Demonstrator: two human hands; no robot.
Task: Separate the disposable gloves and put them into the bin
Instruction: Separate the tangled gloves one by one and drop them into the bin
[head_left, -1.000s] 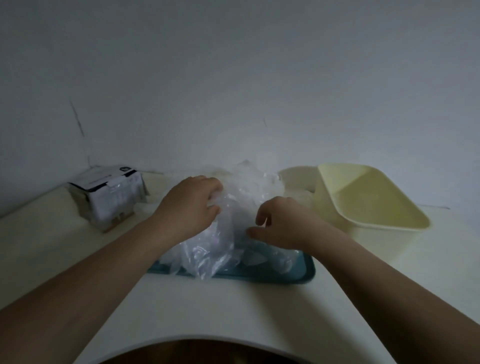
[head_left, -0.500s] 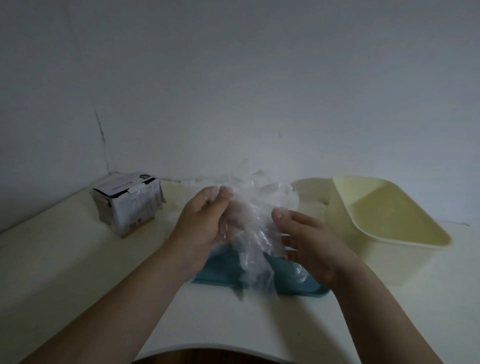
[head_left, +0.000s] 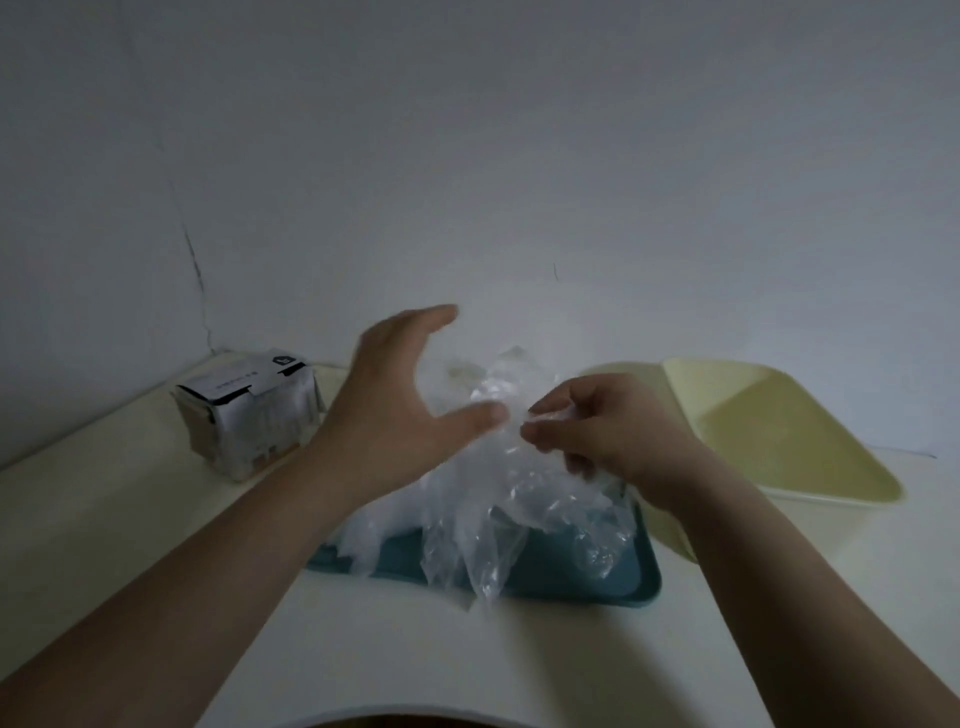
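Note:
A crumpled bunch of clear disposable gloves (head_left: 498, 509) hangs over the teal tray (head_left: 613, 582) in the middle of the table. My right hand (head_left: 608, 431) pinches the top of the bunch between thumb and fingertips and holds it up. My left hand (head_left: 400, 400) is lifted just left of the bunch, fingers spread wide and holding nothing, its thumb close to the plastic. The pale yellow bin (head_left: 779, 436) stands to the right of the tray, with nothing visible inside it.
A white glove box (head_left: 249, 410) sits at the back left by the wall corner. A white wall rises right behind the table. The table's curved front edge (head_left: 363, 717) runs along the bottom of the view.
My left hand has let go of the gloves and opened, rising up and left. My right hand has closed on the top of the bunch and lifted it.

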